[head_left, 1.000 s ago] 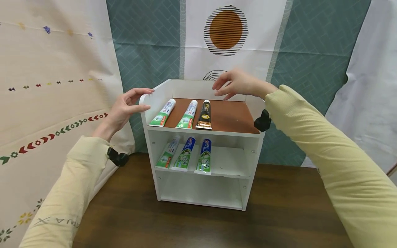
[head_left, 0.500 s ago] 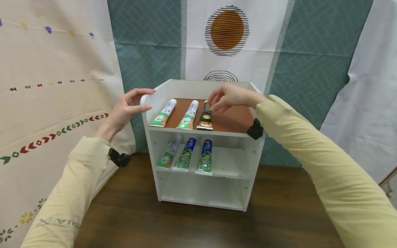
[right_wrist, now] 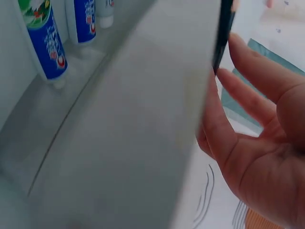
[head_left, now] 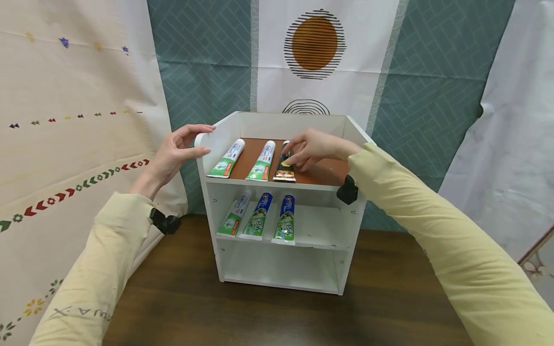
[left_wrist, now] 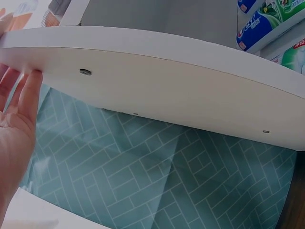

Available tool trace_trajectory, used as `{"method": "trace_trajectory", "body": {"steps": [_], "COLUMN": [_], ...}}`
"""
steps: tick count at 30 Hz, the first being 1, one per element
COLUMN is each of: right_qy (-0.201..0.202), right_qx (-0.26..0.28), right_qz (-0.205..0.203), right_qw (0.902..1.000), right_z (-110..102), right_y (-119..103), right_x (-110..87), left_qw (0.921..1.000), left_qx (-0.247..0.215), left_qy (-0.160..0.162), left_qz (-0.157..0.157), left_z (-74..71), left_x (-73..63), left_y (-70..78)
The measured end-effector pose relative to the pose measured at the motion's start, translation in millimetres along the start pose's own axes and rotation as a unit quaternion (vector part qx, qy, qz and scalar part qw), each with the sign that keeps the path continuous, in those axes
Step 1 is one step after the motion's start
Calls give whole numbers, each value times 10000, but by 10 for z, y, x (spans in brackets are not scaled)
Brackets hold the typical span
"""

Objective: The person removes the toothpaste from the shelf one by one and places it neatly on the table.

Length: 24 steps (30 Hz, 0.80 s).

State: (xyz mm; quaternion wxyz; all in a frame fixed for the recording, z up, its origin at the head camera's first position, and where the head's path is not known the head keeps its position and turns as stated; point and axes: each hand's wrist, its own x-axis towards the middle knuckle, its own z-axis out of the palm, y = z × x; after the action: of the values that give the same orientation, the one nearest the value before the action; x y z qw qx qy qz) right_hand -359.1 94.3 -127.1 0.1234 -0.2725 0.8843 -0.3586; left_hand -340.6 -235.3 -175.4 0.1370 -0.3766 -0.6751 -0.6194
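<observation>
Left hand (head_left: 166, 156) relaxed against the white rack's left wall (left_wrist: 157, 86); right hand (head_left: 319, 145) touching the black tube (head_left: 283, 174), pinching or not I cannot tell.
Tube at frame centre, left of the right palm, the nearer hand; long axis nearly up-down the frame.

Observed: black with gold on rightmost top tube (head_left: 284, 173); white and green on other top tubes (head_left: 261, 162); blue with green on two lower tubes (head_left: 257, 216). White on shelf unit (head_left: 352, 226); red-brown on top board (head_left: 249, 154); teal, brick-patterned, on backdrop cloth (head_left: 207, 48).
</observation>
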Motion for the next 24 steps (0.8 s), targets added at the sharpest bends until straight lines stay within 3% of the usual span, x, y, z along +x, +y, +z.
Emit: {"method": "trace_trajectory", "body": {"steps": [11, 24], "right_qy": [342, 380], "right_qx": [580, 1134], "right_qz": [602, 980], "right_qw": [9959, 9880], "right_z": [116, 81], "right_y": [-135, -64], "right_x": [94, 69], "left_qw": [9999, 9999], "left_qx": [-100, -79], "left_qy": [44, 62], "left_qz": [113, 78], "left_z": [-29, 15], "left_x": [-18, -11], "left_y": [29, -25]}}
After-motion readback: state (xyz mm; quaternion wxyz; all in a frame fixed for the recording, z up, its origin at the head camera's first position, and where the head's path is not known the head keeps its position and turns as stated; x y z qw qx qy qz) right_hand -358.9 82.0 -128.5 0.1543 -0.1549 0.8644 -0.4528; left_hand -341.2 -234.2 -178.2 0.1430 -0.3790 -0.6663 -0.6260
